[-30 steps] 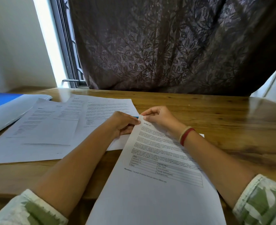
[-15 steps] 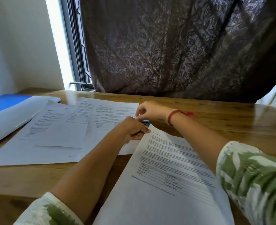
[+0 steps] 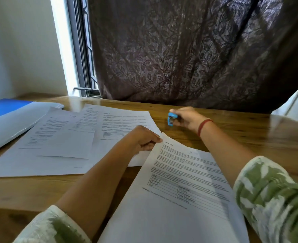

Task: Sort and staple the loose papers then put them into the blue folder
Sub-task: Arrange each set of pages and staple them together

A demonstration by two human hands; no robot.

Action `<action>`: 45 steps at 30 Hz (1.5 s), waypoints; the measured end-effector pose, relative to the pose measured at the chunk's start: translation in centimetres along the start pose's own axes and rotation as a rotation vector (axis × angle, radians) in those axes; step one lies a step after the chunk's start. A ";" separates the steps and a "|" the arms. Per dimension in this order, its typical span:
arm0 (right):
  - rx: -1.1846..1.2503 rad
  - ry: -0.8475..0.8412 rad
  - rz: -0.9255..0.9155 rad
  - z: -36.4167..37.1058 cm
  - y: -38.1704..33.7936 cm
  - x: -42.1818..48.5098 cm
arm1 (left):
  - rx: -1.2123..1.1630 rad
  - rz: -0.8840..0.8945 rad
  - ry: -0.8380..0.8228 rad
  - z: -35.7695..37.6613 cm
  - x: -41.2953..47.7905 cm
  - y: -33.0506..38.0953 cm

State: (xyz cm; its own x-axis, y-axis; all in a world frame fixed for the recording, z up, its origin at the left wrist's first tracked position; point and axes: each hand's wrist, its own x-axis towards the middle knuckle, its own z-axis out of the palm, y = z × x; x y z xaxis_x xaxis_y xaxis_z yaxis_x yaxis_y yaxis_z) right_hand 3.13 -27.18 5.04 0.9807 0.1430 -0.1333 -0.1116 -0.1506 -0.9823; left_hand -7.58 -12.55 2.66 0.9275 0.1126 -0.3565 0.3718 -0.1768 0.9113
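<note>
Fingers (image 3: 153, 138) of the left hand (image 3: 141, 139) pinch the top corner of the printed sheets (image 3: 179, 172) at lower centre. Above them, the right hand (image 3: 190, 120) curls around a small blue stapler (image 3: 171, 118). Loose papers (image 3: 65, 137) spread centre left, with the blue folder (image 3: 4, 107) at far left.

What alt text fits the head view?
The right hand holds a small blue stapler at a wooden table while the left hand pinches the top corner of a printed stack. Loose sheets and a blue folder lie left.
</note>
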 end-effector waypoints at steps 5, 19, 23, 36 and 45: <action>0.891 0.128 0.197 -3.7 2.1 -1.0 | -0.002 0.027 0.011 0.1 0.2 -0.1; 0.523 -0.065 0.124 -1.4 0.9 -4.9 | -0.059 0.037 0.166 0.1 0.3 0.1; 0.440 -0.054 0.132 -1.6 1.4 -4.6 | -0.069 0.065 0.181 0.2 0.1 0.1; -0.117 0.080 -0.099 -0.3 1.5 -5.1 | -0.066 0.104 0.193 1.0 0.4 0.2; -0.205 0.164 -0.331 0.8 2.1 -5.6 | -0.042 0.151 0.232 1.2 0.5 0.1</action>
State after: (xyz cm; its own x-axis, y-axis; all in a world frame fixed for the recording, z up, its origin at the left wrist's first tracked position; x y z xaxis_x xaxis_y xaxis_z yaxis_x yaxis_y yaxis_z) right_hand -2.72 -27.48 3.61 0.9727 0.0616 0.2239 0.2318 -0.3166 -0.9198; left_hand -6.98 -13.72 2.31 0.9366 0.3100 -0.1636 0.2235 -0.1686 0.9600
